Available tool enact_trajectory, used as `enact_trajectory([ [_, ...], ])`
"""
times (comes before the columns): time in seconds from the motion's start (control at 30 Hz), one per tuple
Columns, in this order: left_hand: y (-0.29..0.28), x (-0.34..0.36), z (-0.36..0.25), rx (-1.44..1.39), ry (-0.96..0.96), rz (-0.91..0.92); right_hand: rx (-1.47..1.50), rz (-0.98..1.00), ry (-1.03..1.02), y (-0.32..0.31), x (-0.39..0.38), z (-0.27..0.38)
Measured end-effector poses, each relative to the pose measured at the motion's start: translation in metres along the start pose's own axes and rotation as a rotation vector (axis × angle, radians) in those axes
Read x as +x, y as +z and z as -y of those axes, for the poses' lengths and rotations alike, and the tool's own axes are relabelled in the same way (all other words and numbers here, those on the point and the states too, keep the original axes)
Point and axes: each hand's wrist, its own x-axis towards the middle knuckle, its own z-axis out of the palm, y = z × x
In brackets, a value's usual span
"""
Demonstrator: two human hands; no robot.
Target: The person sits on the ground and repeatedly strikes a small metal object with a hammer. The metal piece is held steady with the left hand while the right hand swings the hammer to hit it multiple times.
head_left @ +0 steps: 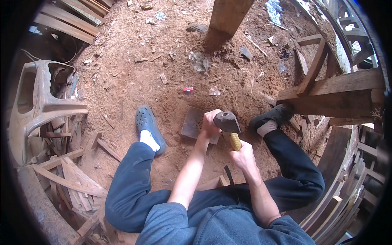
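Note:
My right hand (244, 156) is wrapped round the yellow handle of a hammer (235, 141). Its dark, heavy head is raised in front of me, right beside my left hand (210, 125). The fingers of that left hand are closed; the hammer head partly covers them, and what they hold, if anything, cannot be made out. Below both hands a flat grey-brown block (190, 123) lies on the ground between my feet, partly hidden by my left hand and forearm.
Sawdust and wood scraps cover the ground (118, 77). A wooden post (230, 16) stands ahead, and a thick timber beam (339, 94) juts in from the right. On the left are a worn plastic chair (49, 106) and piled offcuts (77, 179). A small red packet (188, 90) lies beyond the block.

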Motion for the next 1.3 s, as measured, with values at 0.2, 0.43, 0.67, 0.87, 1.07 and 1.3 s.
enact_trajectory([
  [0.2, -0.001, 0.010, 0.004, 0.004, 0.055, -0.008, 0.005, 0.001, -0.001, 0.000, 0.008, 0.001],
  [0.43, -0.001, 0.009, 0.003, -0.007, 0.024, -0.016, 0.026, 0.011, 0.005, 0.001, 0.009, 0.004],
  [0.67, 0.000, 0.007, 0.016, 0.002, 0.066, -0.035, 0.052, 0.019, 0.005, 0.004, 0.011, 0.005],
  [0.87, 0.000, 0.008, 0.013, -0.001, 0.083, -0.035, 0.032, 0.023, 0.013, 0.003, 0.010, 0.006],
  [1.07, -0.001, 0.009, 0.010, -0.017, 0.051, -0.032, 0.038, 0.019, 0.008, 0.004, 0.010, 0.004],
  [1.3, 0.001, 0.009, 0.011, 0.020, 0.104, -0.034, 0.038, 0.017, 0.012, 0.005, 0.009, 0.000],
])
